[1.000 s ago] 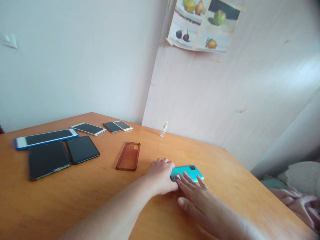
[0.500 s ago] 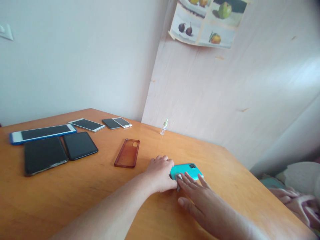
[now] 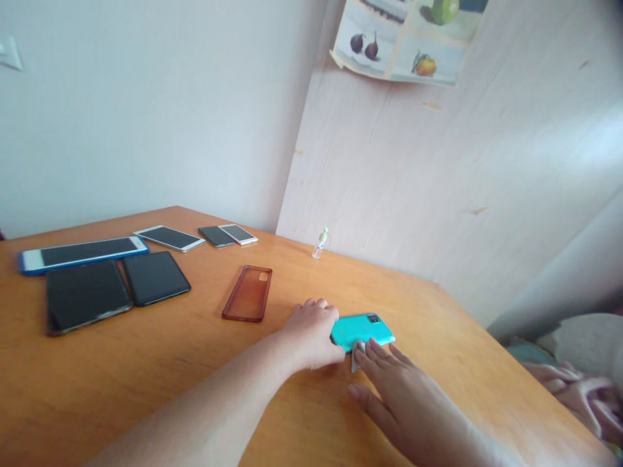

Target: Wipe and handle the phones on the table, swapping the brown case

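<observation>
A turquoise smartphone (image 3: 357,328) lies back up on the wooden table (image 3: 195,370), its dark camera block at the far right corner. My left hand (image 3: 315,334) grips its left end, the thumb at the near side and the other fingers curled beyond. Beneath the fingertips of my right hand (image 3: 396,376) is a small white wipe (image 3: 357,357), pressed against the near long edge of the phone. Those fingers are held close together, with the thumb apart. To the left of my hands, a reddish-brown see-through phone case (image 3: 248,295) rests by itself.
Several other devices lie at the left, among them a white phone in a blue case (image 3: 92,253), a black tablet-like device (image 3: 87,295) and a dark phone (image 3: 156,279). A small clear spray bottle (image 3: 320,244) stands near the back edge. Fruit pictures (image 3: 403,45) hang above.
My right hand has slid the wipe slightly right along the phone's near edge, uncovering more of its back. My left hand keeps its grip. The view has tilted down a little.
</observation>
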